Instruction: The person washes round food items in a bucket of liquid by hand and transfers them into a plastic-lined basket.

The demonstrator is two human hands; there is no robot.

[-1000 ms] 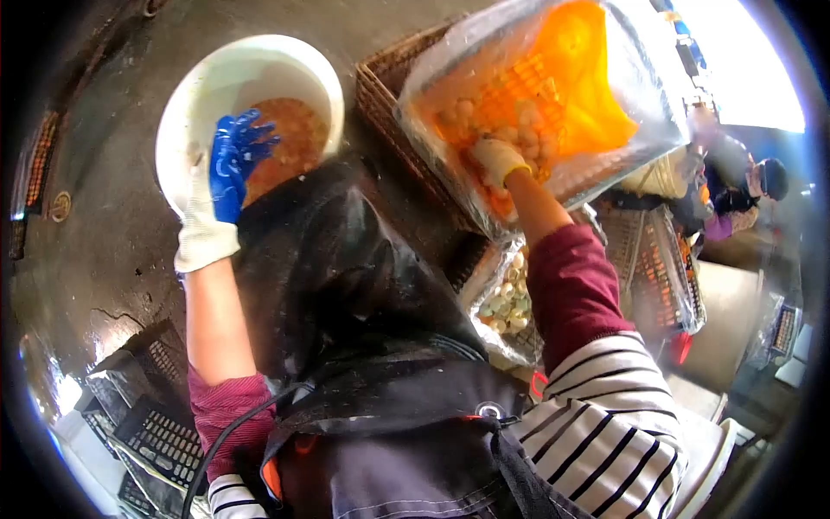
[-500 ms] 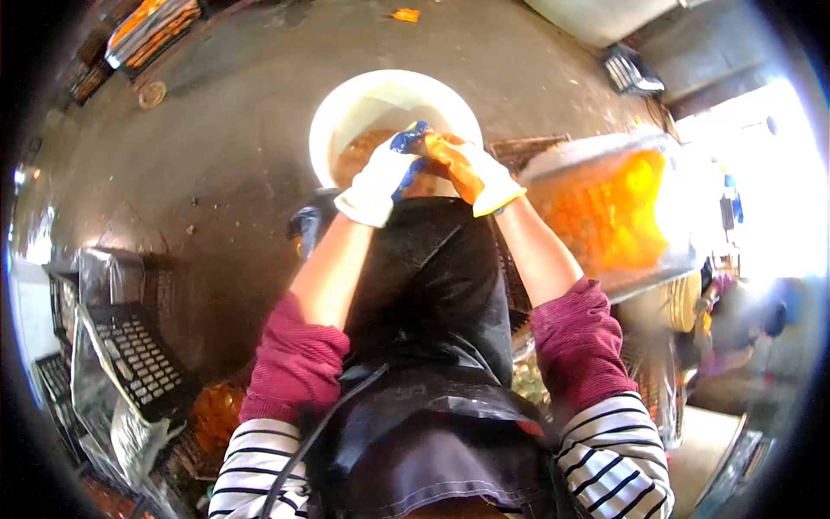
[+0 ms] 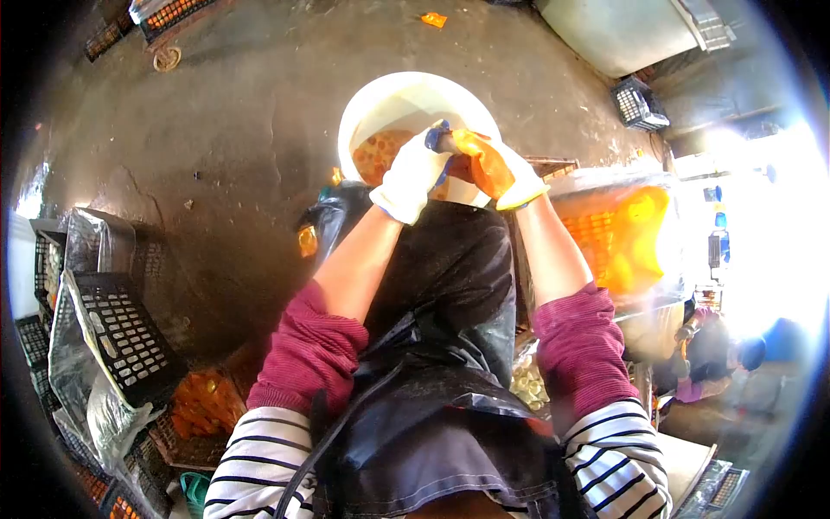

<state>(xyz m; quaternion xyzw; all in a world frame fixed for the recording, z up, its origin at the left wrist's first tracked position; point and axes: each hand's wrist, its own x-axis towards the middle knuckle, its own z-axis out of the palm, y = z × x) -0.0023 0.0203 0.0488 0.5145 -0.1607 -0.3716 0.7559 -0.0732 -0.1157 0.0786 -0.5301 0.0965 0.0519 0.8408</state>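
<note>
My left hand [image 3: 417,173], in a white glove with blue fingers, is closed above the near side of a white bucket [image 3: 354,130]. Its fingertips meet those of my right hand [image 3: 497,169], which wears a white glove with an orange front and is also closed. A small brownish piece shows between the fingers, too hidden to name. Below them, orange-brown pieces [image 3: 378,154] lie in the bucket, partly covered by my gloves.
A crate with bright orange contents [image 3: 635,233] stands right of the bucket. Black crates [image 3: 134,337] are stacked at the left, near orange pieces [image 3: 206,405]. A large pale tub [image 3: 596,35] is at the upper right. Another person [image 3: 713,346] is at the far right.
The view has shifted, so the bucket and hands appear farther right. My left hand has turned slightly, and both hands stay together over the bucket.
</note>
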